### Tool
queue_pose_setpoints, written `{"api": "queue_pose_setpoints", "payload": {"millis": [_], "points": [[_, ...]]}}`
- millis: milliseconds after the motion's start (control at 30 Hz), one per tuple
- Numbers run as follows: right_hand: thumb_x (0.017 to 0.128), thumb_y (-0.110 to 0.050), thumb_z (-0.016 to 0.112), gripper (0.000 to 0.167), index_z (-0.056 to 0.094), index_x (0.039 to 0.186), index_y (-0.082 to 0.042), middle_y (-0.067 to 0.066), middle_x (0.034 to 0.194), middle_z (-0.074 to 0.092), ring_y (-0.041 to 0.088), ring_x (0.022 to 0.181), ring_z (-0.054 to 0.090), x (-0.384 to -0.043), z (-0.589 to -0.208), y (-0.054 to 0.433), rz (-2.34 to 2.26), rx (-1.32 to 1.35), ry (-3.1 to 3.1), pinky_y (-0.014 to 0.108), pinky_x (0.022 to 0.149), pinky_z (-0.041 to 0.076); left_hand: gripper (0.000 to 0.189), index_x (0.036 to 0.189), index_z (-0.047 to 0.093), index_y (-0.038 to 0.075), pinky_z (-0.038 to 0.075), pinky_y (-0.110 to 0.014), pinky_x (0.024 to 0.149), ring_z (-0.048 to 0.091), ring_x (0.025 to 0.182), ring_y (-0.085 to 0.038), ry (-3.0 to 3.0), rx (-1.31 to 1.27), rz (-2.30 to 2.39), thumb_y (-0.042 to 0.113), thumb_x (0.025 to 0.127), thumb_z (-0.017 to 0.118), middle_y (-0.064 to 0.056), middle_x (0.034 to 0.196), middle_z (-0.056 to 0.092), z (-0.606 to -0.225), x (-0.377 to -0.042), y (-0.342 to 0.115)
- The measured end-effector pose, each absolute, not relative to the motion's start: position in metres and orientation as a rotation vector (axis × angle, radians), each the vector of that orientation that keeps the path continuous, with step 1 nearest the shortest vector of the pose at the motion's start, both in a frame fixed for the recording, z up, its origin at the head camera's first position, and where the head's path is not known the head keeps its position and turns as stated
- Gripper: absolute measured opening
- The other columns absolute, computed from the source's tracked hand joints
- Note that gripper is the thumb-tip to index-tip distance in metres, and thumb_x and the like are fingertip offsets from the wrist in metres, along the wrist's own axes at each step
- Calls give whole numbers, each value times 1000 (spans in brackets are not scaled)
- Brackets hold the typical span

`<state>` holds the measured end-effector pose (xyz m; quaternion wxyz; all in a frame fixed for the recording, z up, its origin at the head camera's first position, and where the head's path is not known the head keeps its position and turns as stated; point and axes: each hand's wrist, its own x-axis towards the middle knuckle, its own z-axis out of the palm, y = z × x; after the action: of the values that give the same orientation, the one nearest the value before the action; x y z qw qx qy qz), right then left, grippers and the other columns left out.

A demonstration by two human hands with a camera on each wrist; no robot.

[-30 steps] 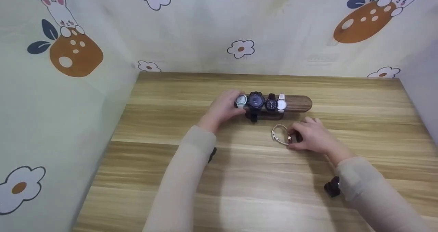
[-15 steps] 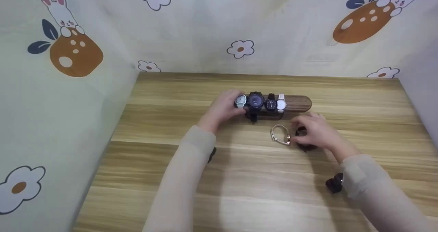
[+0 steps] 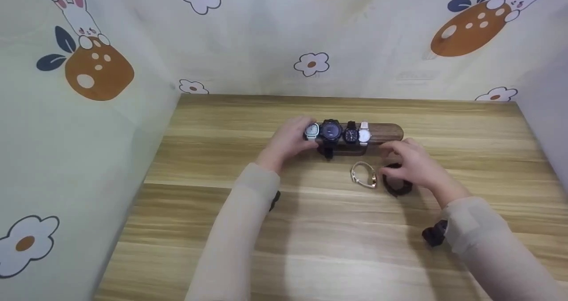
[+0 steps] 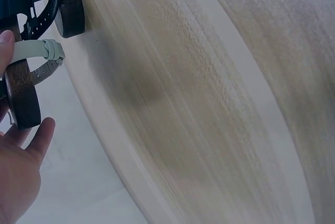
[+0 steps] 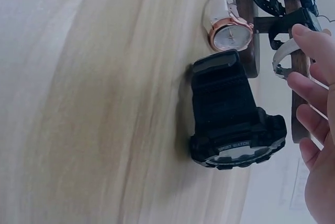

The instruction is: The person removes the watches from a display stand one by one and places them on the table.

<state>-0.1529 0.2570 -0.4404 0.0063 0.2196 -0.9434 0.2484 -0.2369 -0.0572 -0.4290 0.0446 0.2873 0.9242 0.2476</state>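
A dark wooden watch stand carries a mint watch, a black sports watch, a small dark watch and a white-strapped watch along its bar. My left hand holds the bar's left end, thumb at the front beside the mint strap, other fingers behind. My right hand, fingers loosely bent and holding nothing, hovers by the bar's right end. Below it a chunky black watch lies on the table, next to a watch with a rose-gold case and pale strap.
The wood-grain table runs back to a wall printed with flowers, rabbits and oranges. Another wall stands at the left. Small black devices sit at both wrists, the right one being plainer to see.
My right hand has left the rose-gold watch and moved away, up and right towards the stand's right end, baring the black watch on the table. The left hand stays put.
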Motion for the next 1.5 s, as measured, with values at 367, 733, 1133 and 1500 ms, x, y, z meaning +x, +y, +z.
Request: {"api": "queue_pose_setpoints", "payload": {"millis": [367,733,1133,1500], "points": [[74,-20,78,57,54,122,1,13,100,63,31,95,53,-162,-434,251,809,672,-2947,51,86,43,53,123,53,7,36,-33,101,50,113,-23,2804,858,762,25,79,74,-8,120,57,-427,-238,-57],[76,-17,77,53,55,121,0,13,100,63,30,92,56,-173,-427,245,812,679,-2918,51,85,44,52,122,53,7,36,-33,101,50,113,-22,2807,862,758,26,78,75,-8,120,57,-428,-238,-57],[75,-19,78,57,53,123,0,14,103,62,31,95,52,-177,-426,243,819,634,-2917,51,88,39,54,123,52,7,35,-34,103,49,115,-23,2803,861,731,25,78,75,-8,122,56,-427,-238,-56],[72,-21,80,59,55,121,0,16,103,59,33,94,52,-184,-430,240,791,635,-2875,51,85,43,53,123,52,7,35,-33,102,50,114,-24,2808,861,763,23,78,75,-9,122,57,-426,-236,-57]]}}
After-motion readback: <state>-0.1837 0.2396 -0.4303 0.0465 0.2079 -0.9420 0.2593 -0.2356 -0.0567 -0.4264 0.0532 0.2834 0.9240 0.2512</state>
